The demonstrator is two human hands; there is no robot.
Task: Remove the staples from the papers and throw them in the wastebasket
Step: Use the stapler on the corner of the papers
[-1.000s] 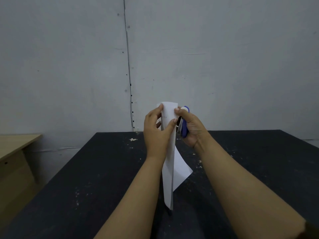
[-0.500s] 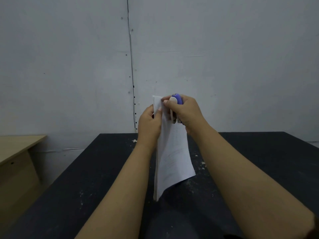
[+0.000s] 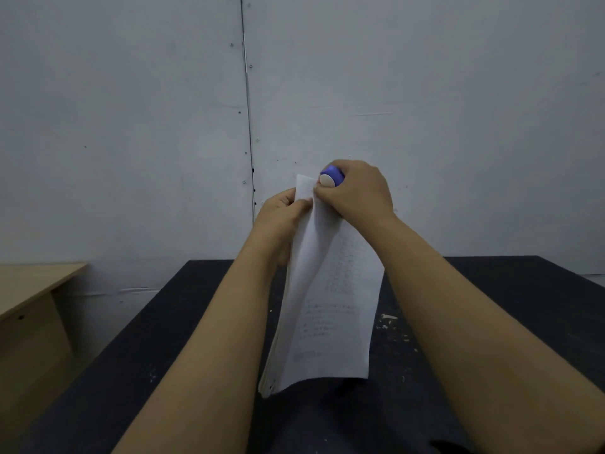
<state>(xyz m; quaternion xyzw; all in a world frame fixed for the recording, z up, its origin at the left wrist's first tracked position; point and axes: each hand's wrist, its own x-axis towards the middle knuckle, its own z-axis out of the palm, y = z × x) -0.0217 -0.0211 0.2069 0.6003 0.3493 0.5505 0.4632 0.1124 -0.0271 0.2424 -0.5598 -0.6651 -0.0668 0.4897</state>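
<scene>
A stack of white printed papers (image 3: 327, 299) hangs upright in the air above the black table (image 3: 491, 306). My left hand (image 3: 281, 221) pinches the stack near its top left corner. My right hand (image 3: 357, 191) is closed around a blue and white staple remover (image 3: 331, 176), held against the top edge of the papers. The staple itself is hidden under my fingers. No wastebasket is in view.
A light wooden desk (image 3: 36, 290) stands at the left, lower than the black table. A grey wall (image 3: 425, 93) with a vertical seam fills the background. Small white flecks (image 3: 388, 319) lie on the table right of the papers.
Both hands have risen with the papers. The sheets have turned to face me more, and my right hand now covers the staple remover from above at the top corner.
</scene>
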